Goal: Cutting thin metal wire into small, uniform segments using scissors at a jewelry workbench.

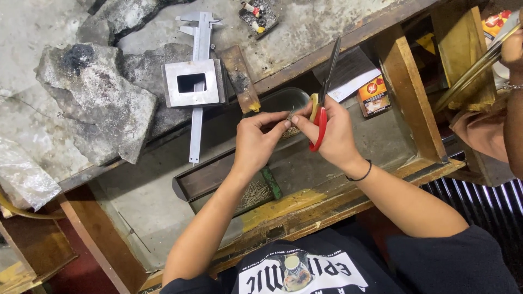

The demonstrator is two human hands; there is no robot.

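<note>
My right hand (332,133) holds red-handled scissors (322,103), blades pointing away toward the bench top. My left hand (256,139) pinches a small bundle of thin wire pieces (290,130) between thumb and forefinger, fingertips meeting those of the right hand. Both hands hover over a dark oblong metal tray (201,182) lying in an open wooden drawer (381,141). More short wire pieces (255,193) lie in the tray under my left wrist, next to a green bar (271,182).
On the bench top sit a steel caliper (197,81) with a square metal block (192,83), grey stone slabs (98,98) and a flat metal strip (241,76). An orange box (373,95) lies in the drawer. Another person's arm (512,87) holds long brass rods (474,71) at right.
</note>
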